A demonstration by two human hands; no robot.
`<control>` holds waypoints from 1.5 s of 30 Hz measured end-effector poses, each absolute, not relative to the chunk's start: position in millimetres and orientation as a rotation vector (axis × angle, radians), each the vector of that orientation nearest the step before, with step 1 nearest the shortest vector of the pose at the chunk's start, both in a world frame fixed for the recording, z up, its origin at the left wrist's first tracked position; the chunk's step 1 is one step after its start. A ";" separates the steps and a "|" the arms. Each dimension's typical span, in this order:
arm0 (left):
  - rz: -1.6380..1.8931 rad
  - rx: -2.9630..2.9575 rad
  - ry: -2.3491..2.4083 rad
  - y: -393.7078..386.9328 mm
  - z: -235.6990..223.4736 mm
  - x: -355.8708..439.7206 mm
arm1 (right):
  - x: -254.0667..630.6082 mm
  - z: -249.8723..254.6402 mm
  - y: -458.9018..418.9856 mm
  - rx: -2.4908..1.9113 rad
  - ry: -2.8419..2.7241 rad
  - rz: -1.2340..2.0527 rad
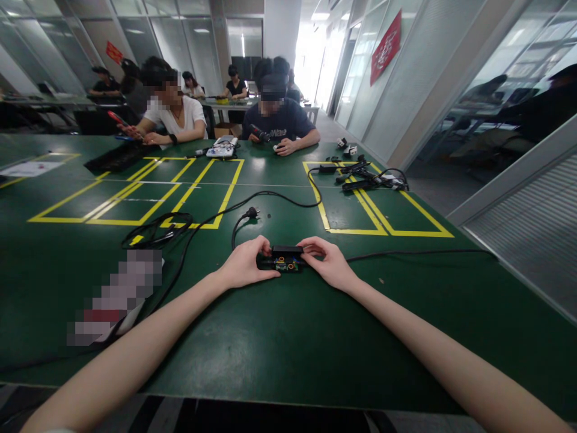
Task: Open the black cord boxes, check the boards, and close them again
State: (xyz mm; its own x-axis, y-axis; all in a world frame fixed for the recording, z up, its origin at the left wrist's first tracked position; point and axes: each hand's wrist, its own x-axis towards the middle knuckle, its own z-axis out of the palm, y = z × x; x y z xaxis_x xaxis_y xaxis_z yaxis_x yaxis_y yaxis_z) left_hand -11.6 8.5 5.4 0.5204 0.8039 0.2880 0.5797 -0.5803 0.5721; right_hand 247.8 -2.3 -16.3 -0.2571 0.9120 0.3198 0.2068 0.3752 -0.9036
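Note:
In the middle of the green table, an opened black power adapter (287, 251) sits between my hands, its long black case piece at the back. A circuit board (287, 265) with round orange-ringed parts shows along the front. My left hand (246, 263) is closed around the left end, thumb in front and fingers behind. On the right end, my right hand (328, 263) grips with thumb and fingertips. The fingers cover both ends of the adapter. A black cord (419, 253) runs rightward from beside my right hand, and a power plug (251, 213) lies just behind my left.
A blurred-out flat item (121, 294) and a coiled cable (157, 231) lie to the left. Tangled black adapters and cords (365, 177) lie at the back right. Two people sit across the table, near a white device (222, 147). Yellow tape (356, 231) marks rectangles.

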 end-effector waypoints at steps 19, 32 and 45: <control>0.800 2.386 1.026 9.3 0.9 -14.2 | 250.1 -7.3 -7.1 -0.861 -1.908 0.738; 0.674 2.722 0.869 10.0 1.1 -12.6 | 250.5 -4.6 -11.2 -0.847 -2.026 0.622; 0.634 2.750 0.910 4.3 5.5 -9.2 | 249.7 -8.1 -16.4 -0.892 -2.438 0.344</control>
